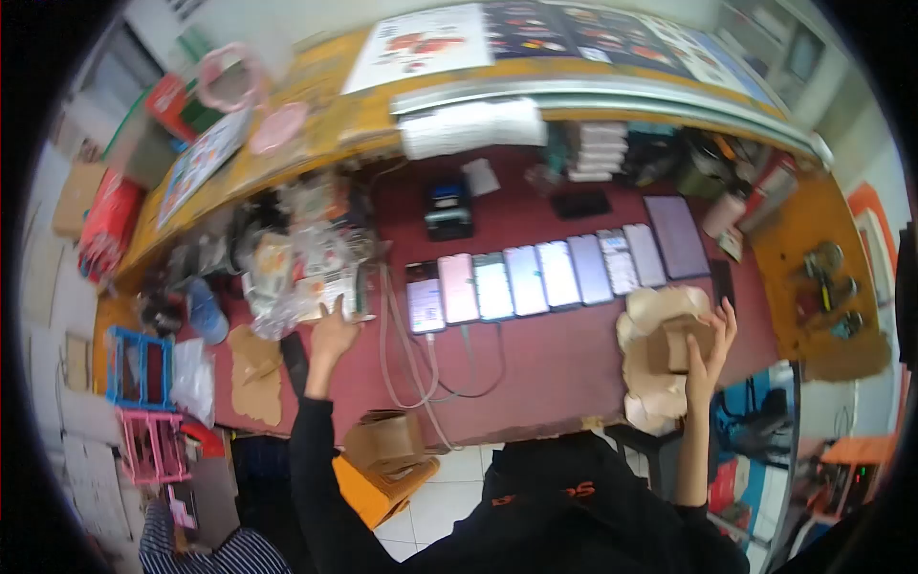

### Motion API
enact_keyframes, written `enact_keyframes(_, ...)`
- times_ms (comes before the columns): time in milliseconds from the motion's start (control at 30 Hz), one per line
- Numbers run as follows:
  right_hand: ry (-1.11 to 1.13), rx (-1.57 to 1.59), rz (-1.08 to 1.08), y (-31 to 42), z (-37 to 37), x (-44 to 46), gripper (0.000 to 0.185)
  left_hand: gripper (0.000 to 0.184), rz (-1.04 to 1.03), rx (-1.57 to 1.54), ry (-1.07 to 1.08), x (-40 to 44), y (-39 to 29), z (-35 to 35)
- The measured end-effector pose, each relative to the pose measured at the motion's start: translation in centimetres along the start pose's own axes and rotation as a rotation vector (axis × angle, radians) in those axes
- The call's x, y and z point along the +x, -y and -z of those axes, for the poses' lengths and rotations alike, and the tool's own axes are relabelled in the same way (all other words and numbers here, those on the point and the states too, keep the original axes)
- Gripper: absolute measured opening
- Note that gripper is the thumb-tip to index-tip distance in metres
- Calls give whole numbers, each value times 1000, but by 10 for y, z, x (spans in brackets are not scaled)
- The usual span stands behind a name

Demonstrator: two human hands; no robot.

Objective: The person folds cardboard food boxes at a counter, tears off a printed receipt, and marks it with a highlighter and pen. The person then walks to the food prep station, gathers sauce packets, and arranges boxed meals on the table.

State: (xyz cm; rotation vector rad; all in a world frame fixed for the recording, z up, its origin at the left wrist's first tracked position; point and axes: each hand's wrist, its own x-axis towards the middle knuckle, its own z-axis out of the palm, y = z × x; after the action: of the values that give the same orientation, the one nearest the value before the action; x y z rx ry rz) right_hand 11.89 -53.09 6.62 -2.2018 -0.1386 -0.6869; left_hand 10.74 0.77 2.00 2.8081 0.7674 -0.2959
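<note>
My left hand [334, 342] is at the front of a pile of clear plastic packets [320, 263], with a finger stretched towards its edge; I cannot tell whether it touches. My right hand [713, 346] has its fingers apart beside a small brown box [677, 346]. That box stands on a tan sheet with scalloped edges [642, 356], and my thumb is at its side. Between my hands, a row of several lit phones [557, 275] lies on the dark red table [535, 373]. A white cable [432, 368] runs from the leftmost phone.
A larger tablet [678, 236] lies at the row's right end. A black device [448, 210] and stacked white boxes [599, 151] stand under the yellow shelf [325, 72]. An open carton [384, 442] sits below the table's front edge. At lower left is another person's striped sleeve [247, 553].
</note>
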Motion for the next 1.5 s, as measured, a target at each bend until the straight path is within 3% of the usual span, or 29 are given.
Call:
enact_keyframes(67,-97,-54,-14,-38,24,9,27,70,-289,-93,-144,-43,-33,7)
enact_keyframes(200,-139,69,-199,-141,71,20,31,62,-440,-380,124,-132,-152,-1)
enact_keyframes(300,186,272,-441,-233,86,17,27,64,-546,-537,372,-166,-231,-69)
enact_keyframes(367,439,293,-675,-213,85,17,32,66,-588,-686,448,-186,-290,-121)
enact_keyframes(433,645,417,-682,-220,73,5,44,65,-514,-841,515,-204,-348,-159)
enact_keyframes(500,737,243,-594,-240,54,-11,51,64,-474,-841,428,-209,-397,-196)
enact_keyframes(567,673,161,-422,-245,42,-27,50,63,-417,-837,358,-212,-424,-219)
enact_keyframes(633,691,110,-461,-247,40,-29,50,64,-315,-648,310,-213,-444,-228)
enact_keyframes(700,697,64,-477,-244,42,-18,50,65,-349,-646,241,-219,-445,-229)
enact_keyframes(800,621,-53,-293,-249,63,-10,42,66,-434,-786,303,-232,-446,-230)
enact_keyframes(867,515,-89,-231,-294,83,-9,29,73,-439,-1242,407,-245,-454,-220)
enact_keyframes(900,398,-53,-366,-279,107,11,21,73,-432,-1236,407,-249,-453,-227)
enact_keyframes(967,181,-136,-417,-307,143,24,30,81,-792,-556,166,-260,-451,-245)
enact_keyframes(1000,156,-290,-457,-339,158,23,34,82,-796,-250,257,-268,-452,-244)
enact_keyframes(1033,128,-444,-494,-367,169,21,38,82,-790,-248,254,-273,-448,-254)
enact_keyframes(1233,265,-489,-694,-379,208,25,50,64,-842,-276,136,-272,-435,-298)
enact_keyframes(1300,63,-422,-476,-371,206,26,46,58,-773,-318,118,-274,-442,-295)
enact_keyframes(1333,65,-417,-464,-348,205,37,46,58,-765,-321,108,-275,-446,-296)
enact_keyframes(1400,-33,-614,105,-282,197,59,40,56,-723,-274,44,-277,-452,-301)
enact_keyframes(1467,79,-355,192,-262,166,53,36,55,-712,-265,-5,-278,-454,-311)
enact_keyframes(1500,236,-302,218,-258,146,42,36,55,-705,-258,-45,-276,-454,-318)
